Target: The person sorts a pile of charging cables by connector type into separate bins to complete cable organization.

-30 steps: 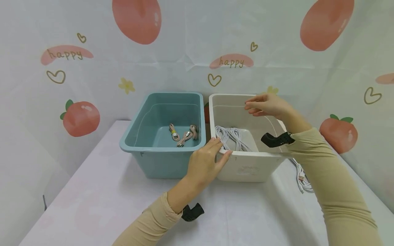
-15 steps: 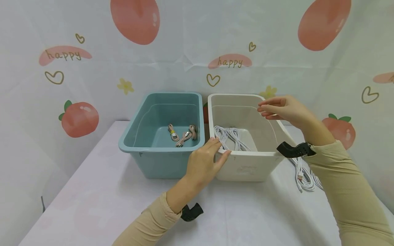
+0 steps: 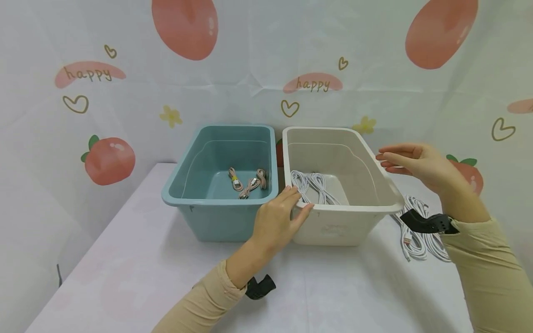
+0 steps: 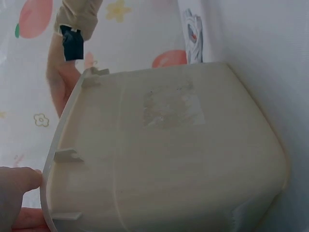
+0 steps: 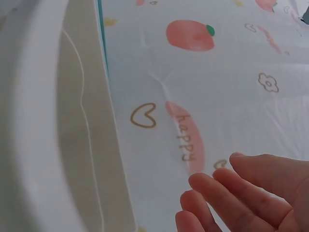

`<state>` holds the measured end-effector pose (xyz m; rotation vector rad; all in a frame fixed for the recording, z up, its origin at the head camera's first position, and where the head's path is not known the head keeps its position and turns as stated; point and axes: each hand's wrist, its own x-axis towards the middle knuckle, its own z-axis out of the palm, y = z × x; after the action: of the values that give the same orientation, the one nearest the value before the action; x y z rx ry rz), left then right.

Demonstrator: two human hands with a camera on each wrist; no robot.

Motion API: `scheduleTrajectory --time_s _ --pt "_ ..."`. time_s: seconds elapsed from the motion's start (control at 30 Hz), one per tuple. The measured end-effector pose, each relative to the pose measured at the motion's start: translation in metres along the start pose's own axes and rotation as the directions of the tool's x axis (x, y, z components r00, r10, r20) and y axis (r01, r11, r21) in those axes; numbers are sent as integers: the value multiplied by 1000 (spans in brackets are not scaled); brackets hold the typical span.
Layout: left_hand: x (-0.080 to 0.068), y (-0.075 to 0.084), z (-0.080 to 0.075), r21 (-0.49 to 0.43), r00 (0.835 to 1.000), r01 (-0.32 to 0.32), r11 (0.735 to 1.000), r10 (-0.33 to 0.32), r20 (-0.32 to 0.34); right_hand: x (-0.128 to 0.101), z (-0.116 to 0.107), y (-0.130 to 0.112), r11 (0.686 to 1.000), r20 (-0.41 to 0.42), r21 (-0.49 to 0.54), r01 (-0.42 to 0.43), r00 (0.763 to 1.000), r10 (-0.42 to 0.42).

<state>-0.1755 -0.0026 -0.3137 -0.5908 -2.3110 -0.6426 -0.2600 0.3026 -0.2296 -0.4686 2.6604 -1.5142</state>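
A white bin (image 3: 342,208) stands beside a teal bin (image 3: 220,217) on the table. My left hand (image 3: 283,215) grips the white bin's near-left corner, fingers over the rim; its fingertips (image 4: 17,191) show against the bin's outer wall (image 4: 164,154). A bundle of white cables (image 3: 312,185) lies inside the white bin. Pink cables (image 3: 247,180) lie in the teal bin. My right hand (image 3: 412,162) hovers open and holds nothing, just right of the white bin's rim. Its straight fingers (image 5: 231,193) sit apart from the bin's rim (image 5: 29,121).
More white cables (image 3: 416,226) lie on the table to the right of the white bin, below my right wrist. A fruit-printed backdrop (image 3: 266,69) hangs close behind both bins. The table's front area (image 3: 137,277) is bare white cloth.
My right hand moved from above the white bin's far rim out to the right and nearer me, past the bin's right side. My left hand kept its grip on the corner.
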Motion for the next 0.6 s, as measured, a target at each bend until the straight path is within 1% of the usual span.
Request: scheduleTrajectory --time_s 0.13,0.23,0.37,0.4,0.6 --pt "0 0 0 -4 1000 1 1000 -1 0 -12 -8 11 999 -50 28 -23 998 24" --pt "-1 0 0 0 1000 2 1000 -2 4 -20 -13 19 996 -86 72 -44 995 51" --pt "0 0 0 -2 1000 7 1000 -7 9 -31 -20 33 994 -110 99 -56 992 67" --pt "0 0 0 0 1000 7 1000 -7 9 -34 -21 37 993 -113 102 -51 992 63" --pt "0 0 1 3 1000 4 1000 -4 3 -47 -26 71 977 -67 213 18 998 -4"
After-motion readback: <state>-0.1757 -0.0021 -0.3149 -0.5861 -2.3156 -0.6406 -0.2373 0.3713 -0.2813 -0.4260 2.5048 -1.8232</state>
